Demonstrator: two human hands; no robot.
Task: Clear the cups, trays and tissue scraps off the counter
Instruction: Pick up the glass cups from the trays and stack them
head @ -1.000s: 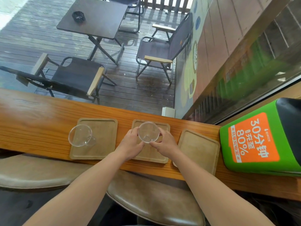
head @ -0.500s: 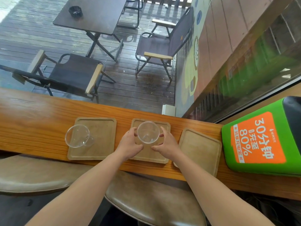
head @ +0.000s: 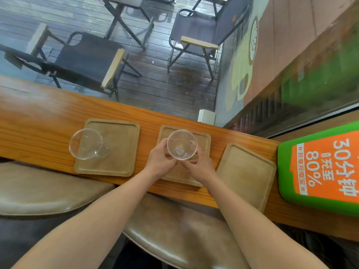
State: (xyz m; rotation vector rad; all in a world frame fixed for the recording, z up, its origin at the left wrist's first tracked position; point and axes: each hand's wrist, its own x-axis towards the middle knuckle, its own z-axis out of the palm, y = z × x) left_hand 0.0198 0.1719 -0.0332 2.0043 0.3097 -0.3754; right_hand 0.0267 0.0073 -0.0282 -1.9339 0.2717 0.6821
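On the wooden surface (head: 38,121), 3 flat trays lie in a row, and nothing has yet left it. Farthest left, the left tray (head: 108,148) carries a clear plastic cup (head: 86,144) lying tipped over near its left edge, untouched and in the same pose as a second ago.

In the middle, the middle tray (head: 204,140) sits under both hands. The left hand (head: 159,160) curls round the left side of a second clear cup, the held cup (head: 182,144), with fingers closed against its wall; the right hand (head: 200,166) closes on it from the lower right, fingertips pressed near its base. A second ago this cup looked lower and closer to the tray, with the hands spread at either side; now its rim reads larger and both hands sit under it, so it appears to have been lifted off the tray, though whether the base is fully clear cannot be seen. The camera has also dropped closer to the surface.

To the right, the right tray (head: 246,171) is bare and overhangs the near edge slightly. Beyond it stands a green and orange box (head: 318,169).

No tissue scraps are visible. By my reading, the first cup is being picked up, leaving 1 cup and 3 trays to collect.
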